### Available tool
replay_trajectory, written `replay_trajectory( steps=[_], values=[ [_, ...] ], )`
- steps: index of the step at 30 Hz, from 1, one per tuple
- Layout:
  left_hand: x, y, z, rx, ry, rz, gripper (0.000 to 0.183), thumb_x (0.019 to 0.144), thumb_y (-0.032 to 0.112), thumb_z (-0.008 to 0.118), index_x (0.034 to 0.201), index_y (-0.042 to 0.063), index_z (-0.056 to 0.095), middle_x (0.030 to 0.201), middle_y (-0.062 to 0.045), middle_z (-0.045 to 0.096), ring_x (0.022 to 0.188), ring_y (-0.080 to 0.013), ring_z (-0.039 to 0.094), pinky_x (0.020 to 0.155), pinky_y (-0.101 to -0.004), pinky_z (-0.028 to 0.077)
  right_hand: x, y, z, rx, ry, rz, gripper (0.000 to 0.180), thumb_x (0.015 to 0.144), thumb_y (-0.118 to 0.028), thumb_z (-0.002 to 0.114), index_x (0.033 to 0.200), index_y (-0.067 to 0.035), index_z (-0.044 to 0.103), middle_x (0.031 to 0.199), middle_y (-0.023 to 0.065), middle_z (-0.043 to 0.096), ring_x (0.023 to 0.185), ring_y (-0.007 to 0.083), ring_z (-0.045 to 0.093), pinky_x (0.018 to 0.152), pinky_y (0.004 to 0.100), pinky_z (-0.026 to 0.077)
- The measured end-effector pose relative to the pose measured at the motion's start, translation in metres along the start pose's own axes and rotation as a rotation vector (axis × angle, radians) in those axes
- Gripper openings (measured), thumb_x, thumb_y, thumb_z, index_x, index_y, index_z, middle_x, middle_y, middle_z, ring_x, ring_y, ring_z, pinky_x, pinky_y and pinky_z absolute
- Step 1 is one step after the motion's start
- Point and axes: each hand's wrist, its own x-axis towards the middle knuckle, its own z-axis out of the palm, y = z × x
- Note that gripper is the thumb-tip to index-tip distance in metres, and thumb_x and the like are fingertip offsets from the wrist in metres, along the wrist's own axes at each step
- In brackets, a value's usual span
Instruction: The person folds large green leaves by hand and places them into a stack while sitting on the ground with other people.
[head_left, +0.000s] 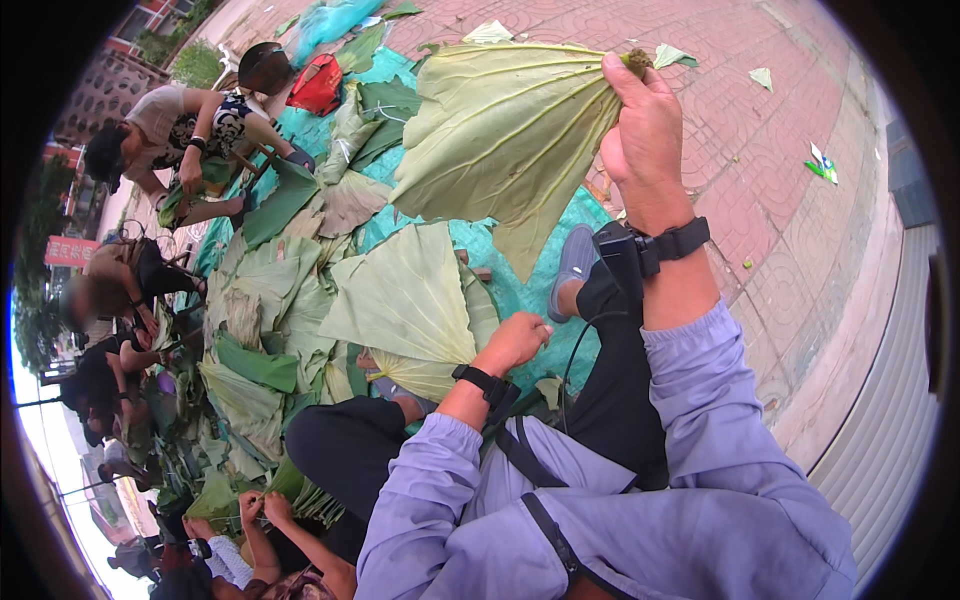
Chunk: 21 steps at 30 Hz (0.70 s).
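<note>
My right hand (646, 124), raised at the upper right, pinches a large pale green lotus leaf (510, 135) by its gathered stem end. The leaf hangs out to the left, folded like a fan, with its veined underside showing. My left hand (519, 341) is low in the middle, fingers curled; whether anything is between them cannot be told. Left of that hand lies another pale leaf (409, 296), spread over the pile in front of me, with a yellowish folded leaf (416, 373) partly beneath it.
A heap of lotus leaves (255, 300) covers much of a turquoise sheet (555, 300). Several people sit along the left, one person (169, 127) near a red bag (316, 84). Another person's hands (264, 508) work at lower left. Paving (750, 172) lies to the right.
</note>
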Motion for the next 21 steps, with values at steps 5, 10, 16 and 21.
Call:
replay_trajectory(
  steps=[5, 10, 16, 21],
  values=[
    [0.000, 0.001, -0.002, -0.223, 0.145, -0.045, 0.018, 0.077, 0.013, 0.060, 0.085, -0.002, 0.060, 0.081, -0.009, 0.062, 0.072, -0.0174, 0.056, 0.065, -0.0275, 0.042, 0.001, 0.010, -0.009, -0.187, 0.005, -0.043, 0.011, 0.082, -0.006, 0.057, 0.090, 0.000, 0.054, 0.083, 0.0045, 0.058, 0.076, 0.0118, 0.055, 0.071, 0.0243, 0.045],
    [-0.018, 0.028, -0.041, -0.779, 0.161, -0.114, 0.008, 0.077, 0.009, 0.060, 0.081, 0.002, 0.060, 0.084, -0.005, 0.062, 0.078, -0.0146, 0.058, 0.070, -0.0246, 0.043, -0.005, 0.014, 0.007, -0.322, -0.120, -0.023, 0.010, 0.081, -0.008, 0.058, 0.086, 0.000, 0.057, 0.078, 0.0007, 0.057, 0.069, 0.0070, 0.051, 0.065, 0.0210, 0.042],
    [-0.039, 0.049, -0.070, -1.024, 0.302, 0.044, 0.015, 0.076, 0.003, 0.059, 0.091, 0.000, 0.056, 0.093, -0.009, 0.059, 0.085, -0.0169, 0.059, 0.073, -0.0273, 0.047, -0.023, 0.022, 0.017, -0.699, -0.440, -0.005, 0.012, 0.079, -0.011, 0.059, 0.084, -0.001, 0.058, 0.071, 0.0009, 0.054, 0.064, 0.0052, 0.045, 0.060, 0.0227, 0.039],
    [-0.048, 0.070, -0.101, -0.788, 0.902, 0.352, 0.032, 0.075, -0.002, 0.058, 0.105, -0.004, 0.048, 0.098, -0.011, 0.055, 0.076, -0.0142, 0.058, 0.069, -0.0244, 0.047, -0.044, 0.033, 0.023, -0.822, -0.790, 0.073, 0.014, 0.073, -0.006, 0.056, 0.086, -0.001, 0.057, 0.075, 0.0068, 0.055, 0.070, 0.0162, 0.052, 0.065, 0.0272, 0.042]
  ],
)
